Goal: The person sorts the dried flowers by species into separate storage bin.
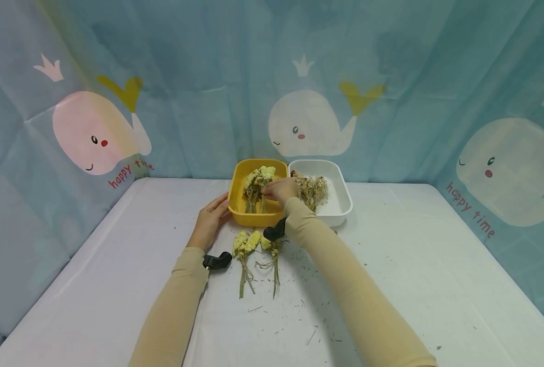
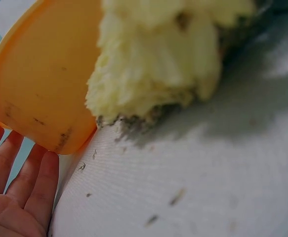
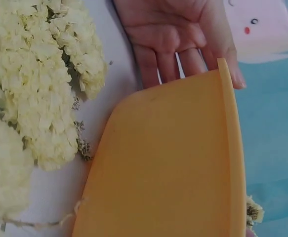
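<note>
My left hand [image 1: 208, 223] touches the left side of a yellow plastic tub [image 1: 255, 220] with its fingers straight, as the left wrist view also shows. Over the tub, my right hand [image 1: 282, 190] pinches the stems of a bunch of pale yellow dried flowers [image 1: 266, 173] at the tub's right inner side. Darker stems and leaves fill the middle of the tub beside it. In front of the tub, two small tied bunches, one a yellow dried flower bunch [image 1: 246, 245] and the other a second bunch [image 1: 275, 250], lie on the table with stems toward me.
A white tub [image 1: 344, 201] holding beige dried flowers [image 1: 315, 189] stands against the yellow one on its right. Bits of stem and leaf [image 1: 310, 337] are scattered over the white table [image 1: 414, 255]. A blue curtain with whale prints [image 1: 185, 102] hangs behind.
</note>
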Demonstrator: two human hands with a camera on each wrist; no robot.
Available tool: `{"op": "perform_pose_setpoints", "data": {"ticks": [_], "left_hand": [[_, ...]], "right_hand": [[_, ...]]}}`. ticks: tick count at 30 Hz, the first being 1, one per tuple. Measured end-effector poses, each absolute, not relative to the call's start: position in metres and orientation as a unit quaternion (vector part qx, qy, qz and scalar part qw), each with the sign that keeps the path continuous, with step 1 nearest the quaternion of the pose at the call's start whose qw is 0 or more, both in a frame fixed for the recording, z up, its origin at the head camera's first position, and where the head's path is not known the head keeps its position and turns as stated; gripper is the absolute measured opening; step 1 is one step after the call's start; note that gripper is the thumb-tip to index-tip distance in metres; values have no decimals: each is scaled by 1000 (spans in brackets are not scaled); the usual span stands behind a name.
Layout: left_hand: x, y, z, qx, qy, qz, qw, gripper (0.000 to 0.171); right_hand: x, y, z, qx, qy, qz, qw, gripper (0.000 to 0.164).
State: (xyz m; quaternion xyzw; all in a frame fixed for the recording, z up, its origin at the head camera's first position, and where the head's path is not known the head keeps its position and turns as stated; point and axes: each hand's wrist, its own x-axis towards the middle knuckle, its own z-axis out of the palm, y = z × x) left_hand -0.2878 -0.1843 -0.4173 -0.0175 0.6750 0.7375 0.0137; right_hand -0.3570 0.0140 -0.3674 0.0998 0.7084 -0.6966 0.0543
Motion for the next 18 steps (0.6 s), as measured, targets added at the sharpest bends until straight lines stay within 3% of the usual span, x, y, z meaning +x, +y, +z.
{"op": "perform_pose_setpoints", "data": {"ticks": [18], "left_hand": [[-288,-184,-418,-20,671,741,20,52]], "right_hand": [[-356,10,-370,79,764,-639,48,25]]}}
